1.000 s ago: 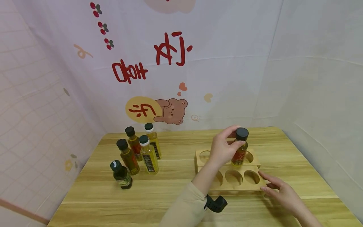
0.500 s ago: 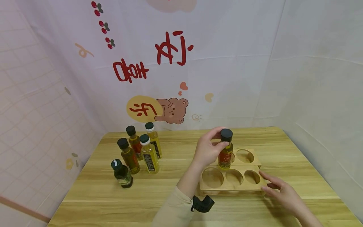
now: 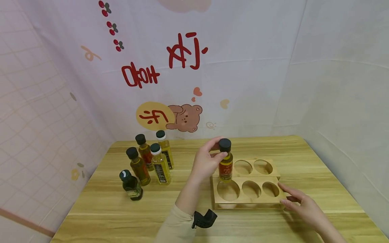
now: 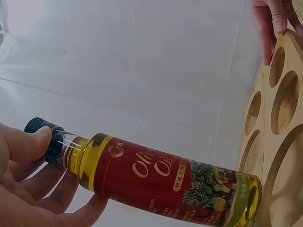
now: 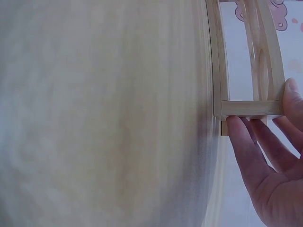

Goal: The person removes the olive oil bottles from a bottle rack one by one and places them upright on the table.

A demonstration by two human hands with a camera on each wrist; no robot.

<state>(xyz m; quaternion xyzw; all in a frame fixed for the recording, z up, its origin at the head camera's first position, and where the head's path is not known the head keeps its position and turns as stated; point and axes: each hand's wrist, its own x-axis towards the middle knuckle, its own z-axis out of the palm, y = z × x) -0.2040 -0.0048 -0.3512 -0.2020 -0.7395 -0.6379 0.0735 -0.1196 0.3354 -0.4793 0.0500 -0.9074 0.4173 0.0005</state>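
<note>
My left hand (image 3: 204,164) pinches an olive oil bottle (image 3: 226,170) by its neck, just under the dark cap. The bottle stands upright over the left part of the wooden bottle rack (image 3: 247,203), overlapping the back-left hole. In the left wrist view its red label (image 4: 147,170) shows, with the base close to the rack's holes. At the rack's right end, my right hand (image 3: 304,205) grips the corner. Seen from the right wrist, the thumb (image 5: 292,97) lies along one edge of the end piece (image 5: 251,108) and the fingertips touch its outer side.
To the left stand several bottles: a short dark green one (image 3: 132,187), two brown-gold ones with black caps (image 3: 140,170), and two pale yellow ones with white collars (image 3: 161,168). The rack has two stepped rows of round holes. A printed cloth (image 3: 249,84) hangs behind the table.
My left hand has carried the olive oil bottle leftward across the rack, from over the back row's middle-right to its left end. My right hand stays on the rack's right end.
</note>
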